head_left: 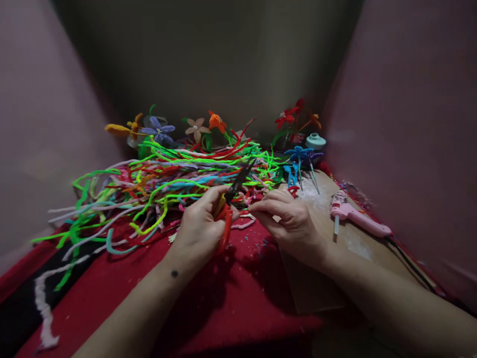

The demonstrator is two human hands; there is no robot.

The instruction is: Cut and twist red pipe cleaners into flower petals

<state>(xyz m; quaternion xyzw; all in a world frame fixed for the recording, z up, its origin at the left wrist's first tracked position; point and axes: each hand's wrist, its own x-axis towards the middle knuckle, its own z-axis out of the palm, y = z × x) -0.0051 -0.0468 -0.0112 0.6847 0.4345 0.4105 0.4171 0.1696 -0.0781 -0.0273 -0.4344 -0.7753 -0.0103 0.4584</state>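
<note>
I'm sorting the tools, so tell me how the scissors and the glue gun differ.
The scissors are in the left hand; the glue gun lies on the board. The scissors have dark blades and orange handles; the glue gun is mostly pink. The glue gun has a cord; the scissors have none. Both have handles.

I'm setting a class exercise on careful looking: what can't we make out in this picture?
Head view:
What the right hand pinches, if anything: too small.
Part of the scissors' handles: covered by the left hand.
Many fuzzy stems' full lengths: buried under others.
The cord's far end: lost in darkness.
</note>
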